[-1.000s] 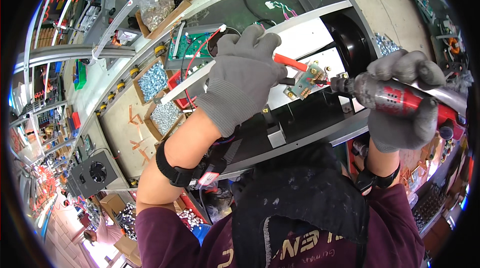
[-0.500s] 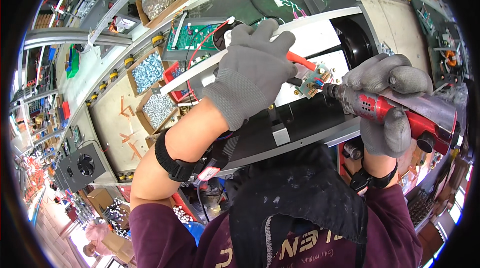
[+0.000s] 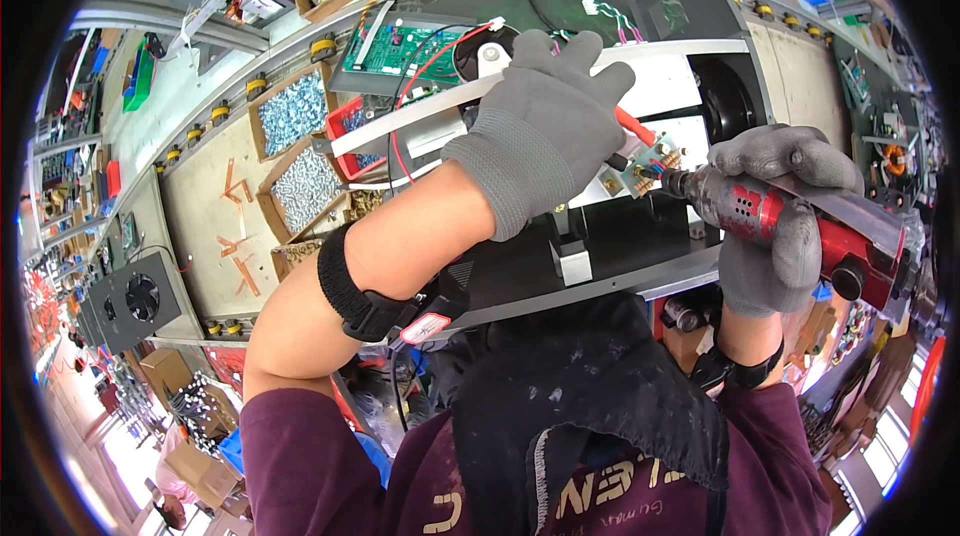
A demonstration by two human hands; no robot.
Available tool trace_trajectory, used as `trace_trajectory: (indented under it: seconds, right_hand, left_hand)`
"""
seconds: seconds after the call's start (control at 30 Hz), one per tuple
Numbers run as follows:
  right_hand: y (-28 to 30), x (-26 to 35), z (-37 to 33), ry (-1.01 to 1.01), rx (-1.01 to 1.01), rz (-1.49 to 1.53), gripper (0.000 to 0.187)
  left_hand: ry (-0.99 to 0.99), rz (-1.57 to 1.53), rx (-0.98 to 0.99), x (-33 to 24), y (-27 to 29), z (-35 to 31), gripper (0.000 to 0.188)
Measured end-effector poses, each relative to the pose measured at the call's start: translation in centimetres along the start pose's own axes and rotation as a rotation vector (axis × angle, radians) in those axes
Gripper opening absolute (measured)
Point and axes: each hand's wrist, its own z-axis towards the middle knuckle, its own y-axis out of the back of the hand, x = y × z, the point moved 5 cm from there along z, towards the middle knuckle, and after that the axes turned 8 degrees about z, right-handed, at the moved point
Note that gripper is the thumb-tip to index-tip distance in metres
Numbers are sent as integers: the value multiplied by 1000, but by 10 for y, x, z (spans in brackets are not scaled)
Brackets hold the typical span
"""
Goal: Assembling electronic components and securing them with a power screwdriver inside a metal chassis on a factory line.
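Note:
My gloved right hand (image 3: pixel 785 206) wraps round a red and grey power screwdriver (image 3: pixel 745 208). Its nose points left, with the tip at a small green circuit board (image 3: pixel 655 164) inside a dark metal housing (image 3: pixel 510 281). My gloved left hand (image 3: pixel 560 116) lies back-up over a long pale metal bar (image 3: pixel 400 126), its visible fingers spread. A thick red cable (image 3: pixel 634 126) comes out from beneath that hand toward the small board. The palm's underside is hidden, as is the exact contact at the tool's tip.
Left of the housing stand boxes of blue-tinted screws (image 3: pixel 293 114) and silver screws (image 3: pixel 307 186). A larger green circuit board (image 3: pixel 405 54) sits behind the bar. Copper strips (image 3: pixel 238 271) lie on the bench. A black round part (image 3: pixel 725 96) is at the housing's right end.
The housing and both hands appear shifted slightly right in the picture, while the bench's left side has moved left. The screwdriver's tip stays at the small board.

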Motion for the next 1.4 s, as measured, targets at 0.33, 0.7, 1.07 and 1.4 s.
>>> trace_trajectory:
  seconds: [0.33,0.7,1.07,1.4]
  right_hand:
    - [-8,-6,6,-126,25,-135,36]
    - [1,-5,5,-14,-21,18,33]
    - [-3,-7,5,-84,-6,-101,39]
    - [13,-3,1,-82,-65,11,34]
  left_hand:
    - [122,50,60,0,-3,2,16]
    - [93,128,6,12,-14,27,70]
    - [419,69,-112,6,-27,46,57]
    - [117,-173,221,26,-22,9,79]
